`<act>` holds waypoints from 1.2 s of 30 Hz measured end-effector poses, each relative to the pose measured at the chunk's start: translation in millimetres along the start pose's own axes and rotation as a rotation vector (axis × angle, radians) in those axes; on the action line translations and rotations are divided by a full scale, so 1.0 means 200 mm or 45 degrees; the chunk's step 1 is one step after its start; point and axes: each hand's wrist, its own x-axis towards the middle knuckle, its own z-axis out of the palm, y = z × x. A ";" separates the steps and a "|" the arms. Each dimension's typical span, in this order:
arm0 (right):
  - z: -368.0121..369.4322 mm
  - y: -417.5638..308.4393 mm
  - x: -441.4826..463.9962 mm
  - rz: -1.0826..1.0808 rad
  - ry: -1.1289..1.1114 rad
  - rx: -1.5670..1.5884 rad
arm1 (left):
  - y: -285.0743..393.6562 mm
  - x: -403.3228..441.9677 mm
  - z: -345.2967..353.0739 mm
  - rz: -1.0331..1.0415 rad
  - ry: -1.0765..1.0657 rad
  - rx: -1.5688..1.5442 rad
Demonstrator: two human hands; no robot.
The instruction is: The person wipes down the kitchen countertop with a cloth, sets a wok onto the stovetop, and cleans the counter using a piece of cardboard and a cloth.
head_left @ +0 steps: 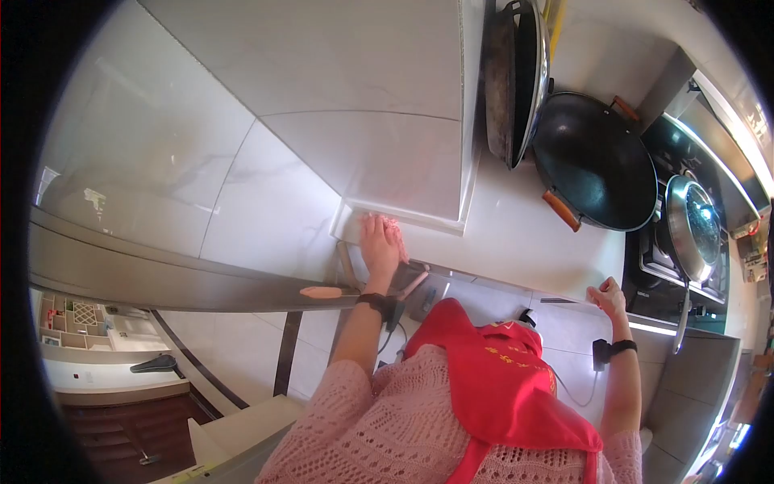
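Observation:
My left hand [377, 248] presses a pink-and-white patterned cloth [395, 231] onto the narrow end of the white counter [516, 234], beside the tiled wall corner. Its fingers are together over the cloth. At the counter's front edge, near the stove, my right hand [609, 297] has its fingers curled in, and nothing shows in it. Both wrists wear dark bands.
A black wok [597, 161] with wooden handles rests on the counter behind my right hand. Another pan [508, 89] leans upright by the wall. On the stove [657, 266] is a lidded pan [692, 230]. Wooden handles [322, 293] stick out below my left hand.

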 end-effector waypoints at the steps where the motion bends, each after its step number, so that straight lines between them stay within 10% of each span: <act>1: -0.01 -0.03 -0.01 0.041 -0.034 0.003 | 0.00 0.01 0.00 0.052 0.057 0.017; 11: 0.01 -0.02 0.02 -0.007 -0.025 0.009 | 0.40 -0.16 -0.11 0.617 -0.525 -0.084; 23: 0.06 0.04 0.03 -0.045 0.033 -0.071 | -0.02 -0.01 -0.06 -0.116 -0.267 0.365; 36: 0.00 -0.06 -0.02 -0.027 -0.019 -0.150 | 0.08 -0.04 -0.15 0.238 -0.161 0.245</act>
